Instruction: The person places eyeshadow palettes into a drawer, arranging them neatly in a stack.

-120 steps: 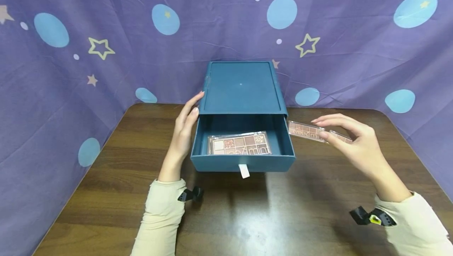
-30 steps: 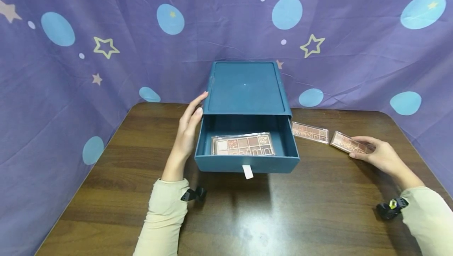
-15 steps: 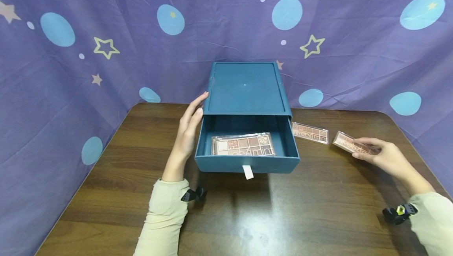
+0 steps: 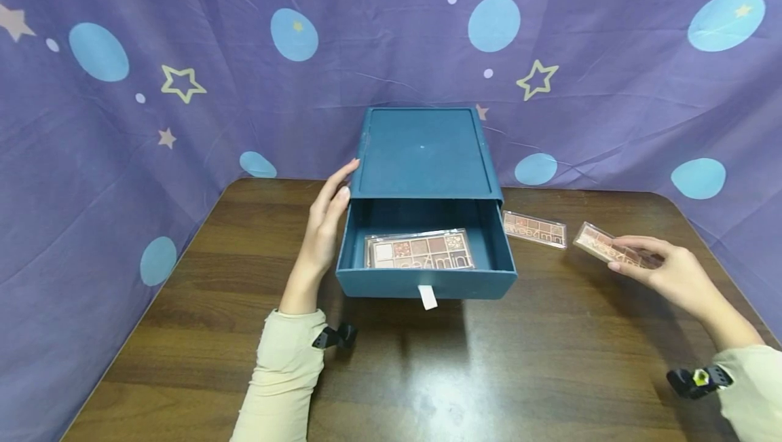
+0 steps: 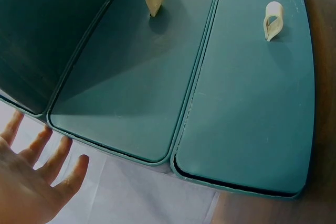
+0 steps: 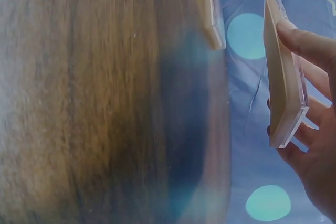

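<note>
My right hand (image 4: pixel 672 275) pinches an eyeshadow palette (image 4: pixel 601 244) between thumb and fingers at its right end. In the right wrist view this palette (image 6: pixel 281 77) is tilted and clear of the wooden table (image 6: pixel 105 77). A second eyeshadow palette (image 4: pixel 534 229) lies on the table, just left of the held one. With extended fingers, my left hand (image 4: pixel 320 225) touches the left side of a blue drawer unit (image 4: pixel 424 157). The unit's top drawer (image 4: pixel 379 283) is pulled out and holds at least one eyeshadow palette (image 4: pixel 420 250), its lower edge hidden by the drawer front.
In the left wrist view, two lower drawer fronts (image 5: pixel 241 93) with cream pull loops (image 5: pixel 273 20) stand closed. A white pull tab (image 4: pixel 427 297) hangs from the pulled-out drawer. A purple curtain (image 4: pixel 379 28) rises behind the table.
My right hand has moved right from near the two table palettes, gripped the right-hand one and raised it slightly. My left hand stays against the drawer unit.
</note>
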Action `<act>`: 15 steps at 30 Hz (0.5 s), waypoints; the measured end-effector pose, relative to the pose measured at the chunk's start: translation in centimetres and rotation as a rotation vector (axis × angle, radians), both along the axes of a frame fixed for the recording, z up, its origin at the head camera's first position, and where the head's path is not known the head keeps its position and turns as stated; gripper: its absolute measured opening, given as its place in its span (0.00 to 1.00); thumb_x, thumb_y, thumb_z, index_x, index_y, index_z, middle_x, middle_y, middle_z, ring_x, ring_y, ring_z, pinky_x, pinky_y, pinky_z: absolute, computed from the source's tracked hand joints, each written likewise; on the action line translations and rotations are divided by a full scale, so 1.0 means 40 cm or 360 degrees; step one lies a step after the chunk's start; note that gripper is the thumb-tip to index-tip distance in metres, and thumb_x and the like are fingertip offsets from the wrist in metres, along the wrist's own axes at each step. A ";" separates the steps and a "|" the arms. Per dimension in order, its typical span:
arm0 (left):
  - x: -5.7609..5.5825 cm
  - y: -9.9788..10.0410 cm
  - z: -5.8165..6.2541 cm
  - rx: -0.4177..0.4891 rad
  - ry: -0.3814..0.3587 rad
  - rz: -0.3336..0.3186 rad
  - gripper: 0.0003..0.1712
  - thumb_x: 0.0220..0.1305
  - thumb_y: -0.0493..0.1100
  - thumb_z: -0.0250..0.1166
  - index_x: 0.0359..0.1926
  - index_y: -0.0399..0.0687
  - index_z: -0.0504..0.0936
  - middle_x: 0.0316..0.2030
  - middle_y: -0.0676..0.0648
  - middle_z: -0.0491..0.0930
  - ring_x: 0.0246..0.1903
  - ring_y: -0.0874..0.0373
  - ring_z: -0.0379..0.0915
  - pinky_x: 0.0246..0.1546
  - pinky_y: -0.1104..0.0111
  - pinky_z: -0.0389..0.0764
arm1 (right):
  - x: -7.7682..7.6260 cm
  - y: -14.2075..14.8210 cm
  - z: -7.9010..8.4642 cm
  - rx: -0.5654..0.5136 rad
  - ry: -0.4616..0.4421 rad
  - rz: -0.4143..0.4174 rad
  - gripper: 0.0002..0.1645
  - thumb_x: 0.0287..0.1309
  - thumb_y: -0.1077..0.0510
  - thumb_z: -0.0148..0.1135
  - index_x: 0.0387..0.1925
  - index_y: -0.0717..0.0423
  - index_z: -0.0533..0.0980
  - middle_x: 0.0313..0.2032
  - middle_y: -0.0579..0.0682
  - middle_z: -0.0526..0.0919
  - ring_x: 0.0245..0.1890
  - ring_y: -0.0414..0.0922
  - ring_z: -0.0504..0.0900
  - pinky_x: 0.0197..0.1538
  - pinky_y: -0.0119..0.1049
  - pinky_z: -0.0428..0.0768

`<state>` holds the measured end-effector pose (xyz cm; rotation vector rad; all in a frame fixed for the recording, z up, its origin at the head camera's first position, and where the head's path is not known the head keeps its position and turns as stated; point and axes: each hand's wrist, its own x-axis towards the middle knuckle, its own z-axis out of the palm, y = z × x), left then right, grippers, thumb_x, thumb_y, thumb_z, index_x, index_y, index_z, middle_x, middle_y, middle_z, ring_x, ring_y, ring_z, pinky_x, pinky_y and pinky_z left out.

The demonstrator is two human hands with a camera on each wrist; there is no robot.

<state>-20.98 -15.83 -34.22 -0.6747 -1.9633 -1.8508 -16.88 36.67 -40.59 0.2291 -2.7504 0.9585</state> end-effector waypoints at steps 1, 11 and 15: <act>0.000 0.000 0.000 0.0001 -0.0001 0.0000 0.28 0.74 0.42 0.47 0.70 0.36 0.67 0.69 0.44 0.66 0.70 0.57 0.57 0.70 0.61 0.55 | 0.003 -0.003 0.003 -0.0009 0.0009 0.0011 0.26 0.51 0.52 0.76 0.52 0.54 0.82 0.46 0.19 0.74 0.46 0.14 0.66 0.43 0.11 0.64; -0.002 0.000 -0.001 -0.0010 0.0011 0.0001 0.28 0.74 0.43 0.47 0.70 0.36 0.67 0.69 0.44 0.66 0.70 0.57 0.57 0.70 0.61 0.55 | 0.036 -0.055 0.039 -0.0083 0.0082 0.0044 0.24 0.49 0.55 0.78 0.51 0.50 0.84 0.48 0.23 0.76 0.50 0.19 0.69 0.48 0.10 0.63; 0.000 0.000 0.000 -0.0005 0.0006 0.0006 0.28 0.74 0.42 0.47 0.70 0.36 0.67 0.69 0.44 0.67 0.70 0.56 0.56 0.71 0.61 0.55 | 0.050 -0.073 0.056 -0.0081 0.0131 0.0061 0.24 0.48 0.57 0.78 0.50 0.50 0.84 0.50 0.24 0.76 0.51 0.22 0.68 0.48 0.10 0.62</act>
